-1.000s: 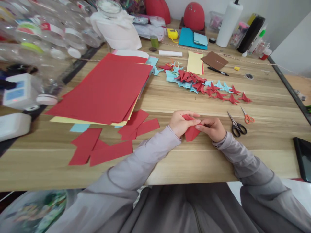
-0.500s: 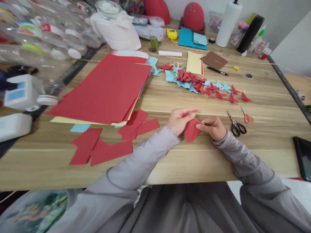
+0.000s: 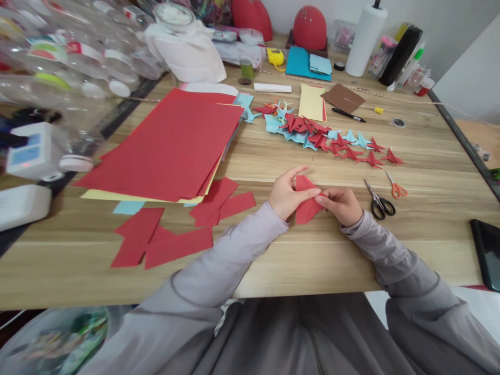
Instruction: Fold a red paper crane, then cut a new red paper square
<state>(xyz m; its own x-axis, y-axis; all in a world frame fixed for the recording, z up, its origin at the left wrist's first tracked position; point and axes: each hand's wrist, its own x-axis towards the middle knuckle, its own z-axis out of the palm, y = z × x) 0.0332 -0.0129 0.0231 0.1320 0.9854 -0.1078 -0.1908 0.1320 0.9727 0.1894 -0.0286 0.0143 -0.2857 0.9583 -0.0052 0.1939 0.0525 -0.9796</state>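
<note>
folded red paper (image 3: 306,212) — over surface (image 3: 312,260), between left hand (image 3: 286,195) and right hand (image 3: 342,205), touching both | left: gripping its left side, thumb across | right: pinching its right corner | long axis apparently near-to-far — fingers hide part

The one view looks from the wearer's head, forward and down across the worktop (image 3: 297,265), near enough that the sleeves (image 3: 211,265) enter along the bottom. The left hand (image 3: 287,195) and right hand (image 3: 341,204) sit right of centre; the wall (image 3: 441,21) fills the upper right.
</note>
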